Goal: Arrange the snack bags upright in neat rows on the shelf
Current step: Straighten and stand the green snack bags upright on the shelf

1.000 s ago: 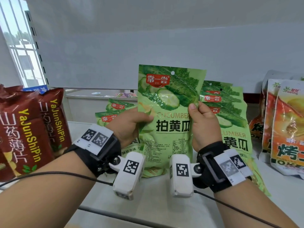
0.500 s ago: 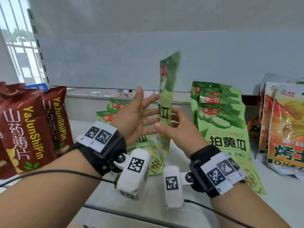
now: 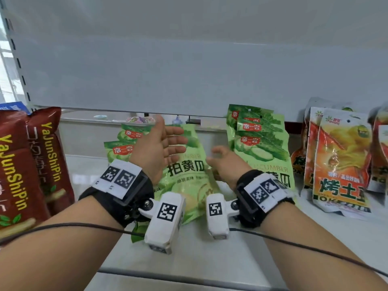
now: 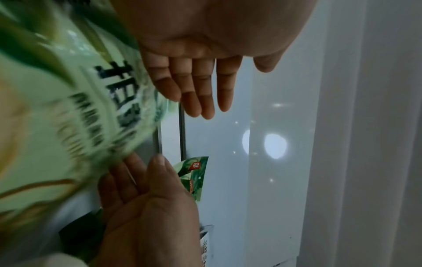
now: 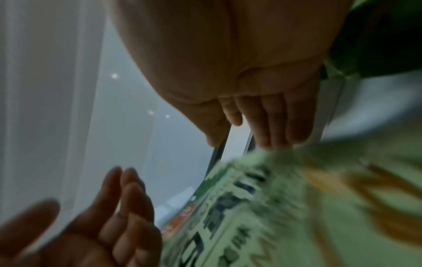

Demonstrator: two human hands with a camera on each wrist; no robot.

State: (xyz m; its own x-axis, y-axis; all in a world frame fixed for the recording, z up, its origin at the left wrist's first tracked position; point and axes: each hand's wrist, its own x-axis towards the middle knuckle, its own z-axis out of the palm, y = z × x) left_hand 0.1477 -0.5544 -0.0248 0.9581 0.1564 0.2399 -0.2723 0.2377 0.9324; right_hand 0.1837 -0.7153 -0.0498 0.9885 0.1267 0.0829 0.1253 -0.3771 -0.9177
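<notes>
Cucumber snack bag (image 3: 184, 164) lies tilted back on the white shelf (image 3: 210, 257), front side up, on top of two more green bags (image 3: 126, 141) behind and to its left — none of these three stands upright. Left hand (image 3: 159, 150) hovers over the bag's left edge, palm turned inward, fingers (image 4: 205, 90) straight and spread, holding nothing. Right hand (image 3: 225, 164) sits at the bag's right edge, fingers loosely relaxed, also holding nothing; the wrist views are blurred, so whether its fingertips (image 5: 271, 130) touch the bag I cannot tell.

Just right of that hand a row of green cucumber bags (image 3: 262, 143) stands upright, one behind another, leaning toward the back panel (image 3: 189, 70). Further right — orange potato snack bags (image 3: 344, 164), upright, some overlapping. On the far left stand dark red yam chip bags (image 3: 31, 164), with a blue pack (image 3: 12, 107) peeking out behind them. Both wrists carry black straps with white marker-tagged cameras.
</notes>
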